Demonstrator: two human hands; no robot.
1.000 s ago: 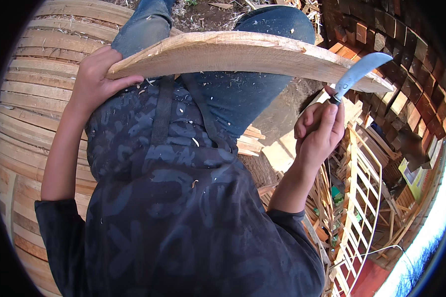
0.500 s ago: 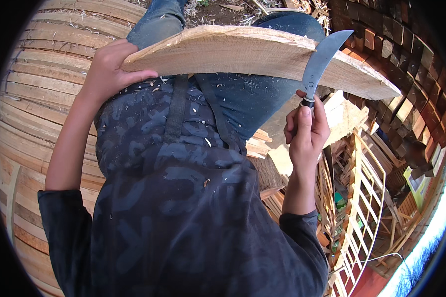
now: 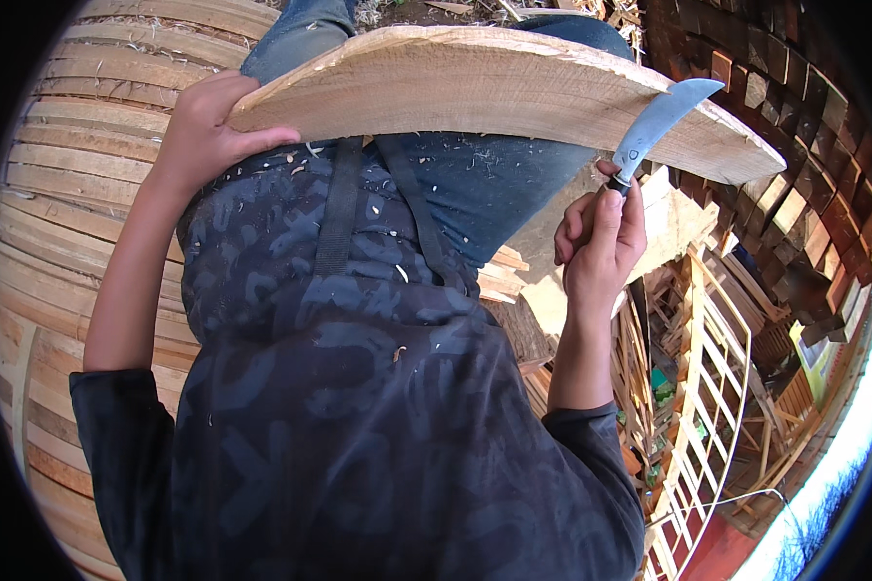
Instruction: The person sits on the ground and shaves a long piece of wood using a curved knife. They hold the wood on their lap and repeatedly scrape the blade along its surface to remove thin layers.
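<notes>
A long, pale wooden board [image 3: 426, 92] with a rough, curved far edge lies across my thighs. My left hand [image 3: 213, 121] grips its left end, thumb on the near side and the fingers partly hidden behind the edge. On the right, my right hand [image 3: 603, 228] is closed around the dark handle of a knife [image 3: 661, 124] with a broad, curved blade. The blade points up and to the right and overlaps the board's right part; I cannot tell whether it touches the wood. Most of the handle is hidden in my fingers.
Stacked wooden slats [image 3: 87, 165] fill the left side. Dark shingle-like wood pieces [image 3: 775, 87] line the upper right. A light wooden lattice frame [image 3: 702, 416] stands at the lower right, by bundles of thin sticks. Shavings lie on my clothes and the ground.
The knife has tilted further right, its tip now lower and farther right. The board's broad face has turned more into view, its far edge higher. Both hands keep their holds.
</notes>
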